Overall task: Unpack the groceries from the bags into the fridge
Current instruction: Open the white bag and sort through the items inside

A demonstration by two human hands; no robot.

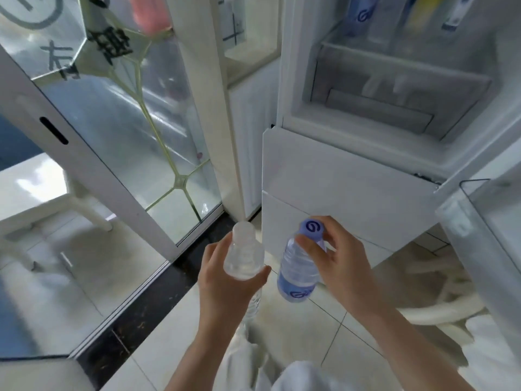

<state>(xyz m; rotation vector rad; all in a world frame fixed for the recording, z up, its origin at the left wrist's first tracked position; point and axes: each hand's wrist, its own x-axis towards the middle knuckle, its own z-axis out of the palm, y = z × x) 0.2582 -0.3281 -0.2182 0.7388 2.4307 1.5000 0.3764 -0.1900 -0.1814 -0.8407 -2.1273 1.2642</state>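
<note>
My left hand (225,280) grips a clear water bottle with a white cap (244,249) around its shoulder. My right hand (342,258) holds a second water bottle with a lilac cap and blue label (296,270) by its neck. Both bottles are upright in front of the open white fridge (338,170), below its lower compartment door. Up inside the fridge, a clear drawer (394,88) sits under a shelf carrying several bottles (362,15). The open fridge door with its clear door bin (479,221) stands at the right.
A glass sliding door with a white frame (84,153) stands left of the fridge, above a dark floor track (158,303). A white plastic stool (50,198) shows behind the glass. White plastic bags (439,303) lie on the tiled floor at the right.
</note>
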